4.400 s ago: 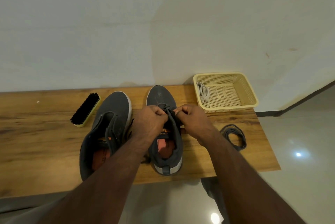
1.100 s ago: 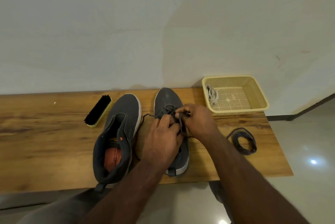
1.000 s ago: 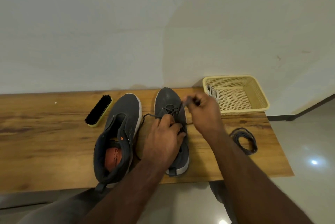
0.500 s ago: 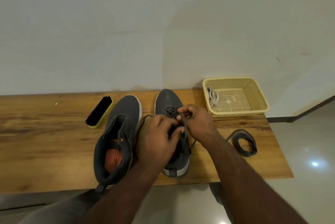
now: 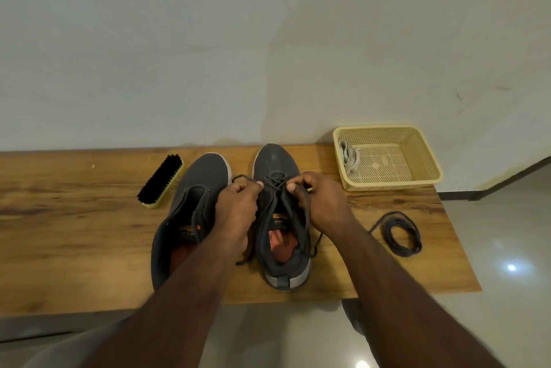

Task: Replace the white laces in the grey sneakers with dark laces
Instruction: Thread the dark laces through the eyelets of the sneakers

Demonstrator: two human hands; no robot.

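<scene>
Two grey sneakers stand side by side on the wooden table (image 5: 74,233), toes toward the wall. The right sneaker (image 5: 277,165) has a dark lace (image 5: 275,181) crossed through its front eyelets. My left hand (image 5: 237,206) pinches the lace end on the left of the tongue. My right hand (image 5: 320,200) pinches the other end on the right. The left sneaker (image 5: 205,174) has no lace. A coiled dark lace (image 5: 402,233) lies on the table to the right. White laces (image 5: 348,156) lie in the yellow basket (image 5: 426,159).
A black-bristled shoe brush (image 5: 161,180) lies left of the sneakers. The basket stands at the table's back right corner against the wall. The table's right edge drops to a shiny tiled floor (image 5: 507,248).
My hands have drawn apart to either side of the right sneaker's tongue, each holding a lace end; half a second ago they were close together over the eyelets.
</scene>
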